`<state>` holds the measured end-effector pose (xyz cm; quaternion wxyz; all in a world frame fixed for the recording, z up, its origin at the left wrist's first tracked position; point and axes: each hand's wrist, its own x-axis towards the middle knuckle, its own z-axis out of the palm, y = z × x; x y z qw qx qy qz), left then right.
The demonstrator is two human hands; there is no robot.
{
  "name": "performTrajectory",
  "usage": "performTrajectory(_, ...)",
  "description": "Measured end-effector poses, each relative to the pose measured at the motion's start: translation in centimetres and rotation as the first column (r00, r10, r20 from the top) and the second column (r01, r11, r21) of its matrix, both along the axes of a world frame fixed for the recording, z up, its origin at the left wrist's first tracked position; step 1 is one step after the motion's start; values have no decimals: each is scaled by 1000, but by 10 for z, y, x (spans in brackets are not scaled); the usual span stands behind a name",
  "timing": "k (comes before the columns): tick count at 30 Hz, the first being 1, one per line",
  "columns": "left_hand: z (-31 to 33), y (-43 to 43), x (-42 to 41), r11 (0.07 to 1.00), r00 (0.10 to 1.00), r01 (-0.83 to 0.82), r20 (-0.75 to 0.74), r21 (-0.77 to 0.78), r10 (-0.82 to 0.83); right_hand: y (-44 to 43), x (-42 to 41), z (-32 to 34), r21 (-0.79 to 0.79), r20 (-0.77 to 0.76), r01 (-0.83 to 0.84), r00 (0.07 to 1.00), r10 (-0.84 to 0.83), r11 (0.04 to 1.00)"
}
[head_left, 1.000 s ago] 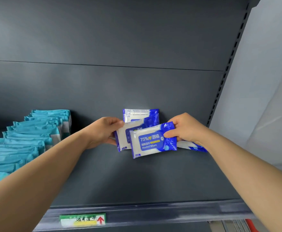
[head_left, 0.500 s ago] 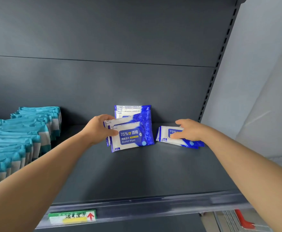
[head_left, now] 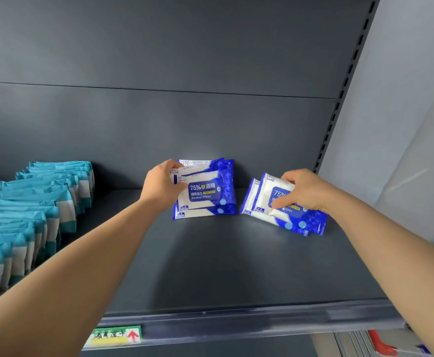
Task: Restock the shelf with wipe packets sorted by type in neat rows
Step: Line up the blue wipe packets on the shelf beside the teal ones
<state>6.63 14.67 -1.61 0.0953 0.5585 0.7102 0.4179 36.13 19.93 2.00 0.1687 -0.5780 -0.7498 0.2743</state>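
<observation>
The left grip [head_left: 163, 188] was closed on the left end of a small stack of blue-and-white alcohol wipe packets [head_left: 210, 191]. Its thumb lay across the face of the front packet and its fingers curled over the stack's top edge. These packets stood on edge on the dark shelf [head_left: 210, 266], with their printed fronts toward the camera and the rearmost one against or very near the back panel [head_left: 185, 124]. The stack extended rightward from this grip.

The right grip [head_left: 303, 191] held a second pair of blue-and-white packets [head_left: 297, 222]. Its fingers were curled over the upper edge of the front packet and its thumb pressed on the label. This pair lay under and to the left of that grip, tilted back with its lower edges on the shelf. A narrow strip of bare shelf separated it from the stack in the left grip.

Well to the left of the left grip, a long row of teal wipe packets [head_left: 30, 215] stood on edge, running from the back panel toward the shelf's front rail [head_left: 236, 323]. Below the left forearm, a green and yellow price label [head_left: 115, 336] with a red arrow sat in that rail. Beyond the right grip, the slotted upright [head_left: 339, 104] rose at the shelf's end. A red object [head_left: 379, 342], too blurred to name, showed below the right forearm.
</observation>
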Motion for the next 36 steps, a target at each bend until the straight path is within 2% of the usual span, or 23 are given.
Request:
performTrajectory(5,2,11,-2,999,999,35,1,-13,-35,1,-15,15,65,-119,-85,989,93,994)
performTrajectory(10,3,11,-12,995,977,78,203,-58,-65,3,-65,-7,54,-112,-219,968,224,974)
performTrajectory(13,1,7,-17,975,869,214,469,-64,-160,8,-79,-11,113,-147,-216,962,231,970)
performTrajectory(16,-3,-2,-20,923,753,376,606,-78,-255,11,-84,-11,144,-148,-213,961,234,966)
performTrajectory(18,-7,-6,-18,899,760,428,574,-89,-304,9,-85,-12,162,-142,-227,958,251,960)
performTrajectory(21,-12,-9,-13,932,855,341,451,-121,-254,6,-83,-13,114,-150,-274,945,289,955)
performTrajectory(25,-14,-6,-11,948,897,287,386,-138,-216,11,-65,-7,122,-143,-199,966,215,972)
performTrajectory(28,-13,-8,-11,953,914,267,352,-143,-203,12,-51,-2,137,-123,-173,974,190,975)
performTrajectory(31,-9,-12,-7,945,905,303,348,-126,-244,4,-57,-5,170,-34,-245,966,254,954)
performTrajectory(36,-4,-17,-7,899,877,396,366,-189,-310,-4,-74,-10,109,-69,-314,944,323,943)
